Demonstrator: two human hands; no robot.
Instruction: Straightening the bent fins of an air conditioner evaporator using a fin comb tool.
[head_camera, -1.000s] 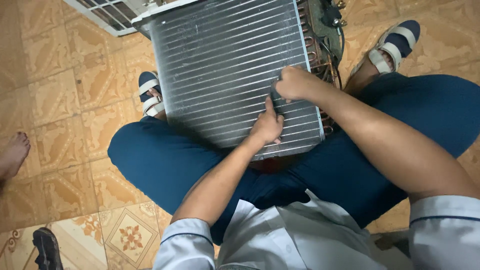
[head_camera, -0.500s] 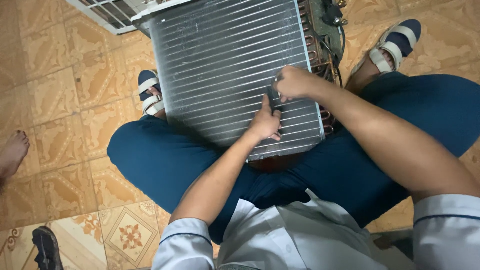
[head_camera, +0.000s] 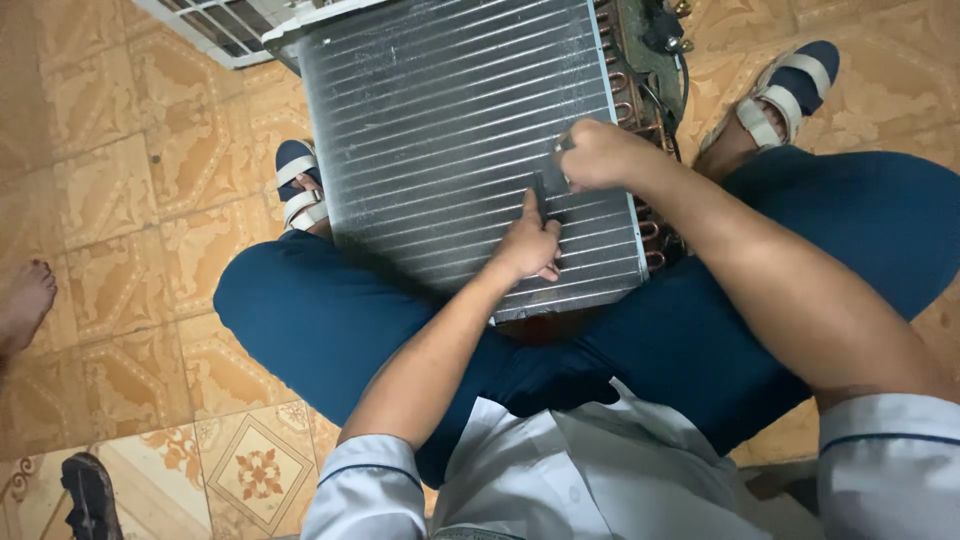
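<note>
Coil (head_camera: 450, 130): finned metal panel, grey, with copper bends (head_camera: 640, 150) along its right edge; leans between the seated person's knees, lower edge against blue trousers (head_camera: 320, 310).
Left hand (head_camera: 530, 245): flat on the fins near the lower right, forefinger stretched upward, holding nothing.
Right hand (head_camera: 595, 155): curled closed around a small dark tool (head_camera: 552, 188), its tip on the fins just above the left forefinger.
Sandals (head_camera: 298, 180): blue, white-strapped, one on each side of the coil on the tiled floor (head_camera: 120, 200).
Bare foot (head_camera: 25, 305): another person's, at the left edge.
</note>
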